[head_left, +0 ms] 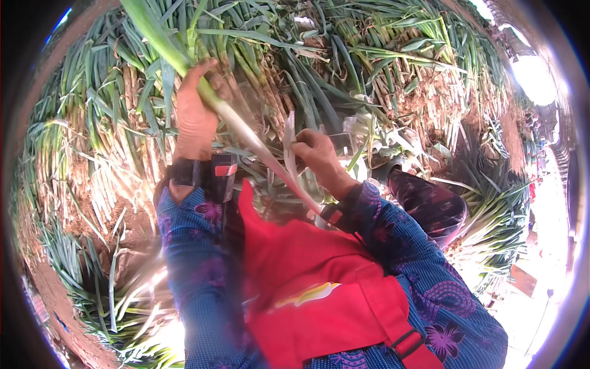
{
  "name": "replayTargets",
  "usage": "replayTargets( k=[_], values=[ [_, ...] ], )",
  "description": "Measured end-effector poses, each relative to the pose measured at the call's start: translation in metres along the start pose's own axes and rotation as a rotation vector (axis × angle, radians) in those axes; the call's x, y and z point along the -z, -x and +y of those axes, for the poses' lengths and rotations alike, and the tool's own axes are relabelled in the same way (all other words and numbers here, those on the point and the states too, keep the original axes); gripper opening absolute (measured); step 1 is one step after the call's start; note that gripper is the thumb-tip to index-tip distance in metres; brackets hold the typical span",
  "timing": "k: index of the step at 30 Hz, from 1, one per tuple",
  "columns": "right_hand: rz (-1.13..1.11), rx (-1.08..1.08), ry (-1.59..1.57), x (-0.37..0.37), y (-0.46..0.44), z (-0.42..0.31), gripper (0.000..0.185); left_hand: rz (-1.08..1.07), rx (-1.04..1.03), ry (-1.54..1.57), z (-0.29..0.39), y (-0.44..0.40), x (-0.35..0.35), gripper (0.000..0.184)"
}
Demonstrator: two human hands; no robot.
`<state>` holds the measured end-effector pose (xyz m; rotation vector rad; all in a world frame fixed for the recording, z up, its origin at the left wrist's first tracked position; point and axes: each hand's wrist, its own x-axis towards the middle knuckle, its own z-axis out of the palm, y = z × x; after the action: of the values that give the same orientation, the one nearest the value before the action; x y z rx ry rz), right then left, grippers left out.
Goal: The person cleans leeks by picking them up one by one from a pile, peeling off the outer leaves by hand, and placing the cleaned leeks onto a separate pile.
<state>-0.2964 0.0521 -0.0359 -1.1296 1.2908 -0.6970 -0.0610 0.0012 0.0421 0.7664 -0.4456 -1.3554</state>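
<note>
My left hand [198,114] is wrapped round a long green onion [246,136], where its green leaves turn into the white stalk. The onion lies slantwise in front of me, leaves toward the upper left and root end down near my right wrist. My right hand [322,161] pinches a pale strip of outer skin [289,141] that stands away from the stalk. The strip's lower end meets the stalk near the root end. That root end is partly hidden by the right cuff.
Heaps of unpeeled green onions [405,86] fill the far side, with more on the left [92,166]. Paler onions lie in piles at the lower left [144,295] and right [485,240]. Loose leaves and peelings [393,144] lie beyond my right hand. A red apron [307,258] covers my lap.
</note>
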Motion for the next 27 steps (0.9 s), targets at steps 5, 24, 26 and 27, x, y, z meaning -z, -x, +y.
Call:
replayTargets(
  k=[5, 24, 26, 27],
  values=[
    [0.106, -0.046, -0.621, 0.024, -0.001, 0.02, 0.021, 0.0, -0.072, 0.01, 0.013, 0.003, 0.012, 0.025],
    [0.688, -0.054, -0.203, 0.303, -0.008, 0.172, 0.026, 0.049, -0.184, 0.34, 0.078, 0.004, 0.092, 0.016],
    [0.369, -0.073, -0.171, 0.242, -0.008, 0.143, 0.026, 0.135, -0.187, 0.349, 0.078, 0.003, 0.094, 0.015],
    [0.227, -0.047, -0.141, 0.208, -0.004, 0.12, 0.027, 0.14, -0.166, 0.368, 0.076, 0.0, 0.098, 0.015]
  ],
)
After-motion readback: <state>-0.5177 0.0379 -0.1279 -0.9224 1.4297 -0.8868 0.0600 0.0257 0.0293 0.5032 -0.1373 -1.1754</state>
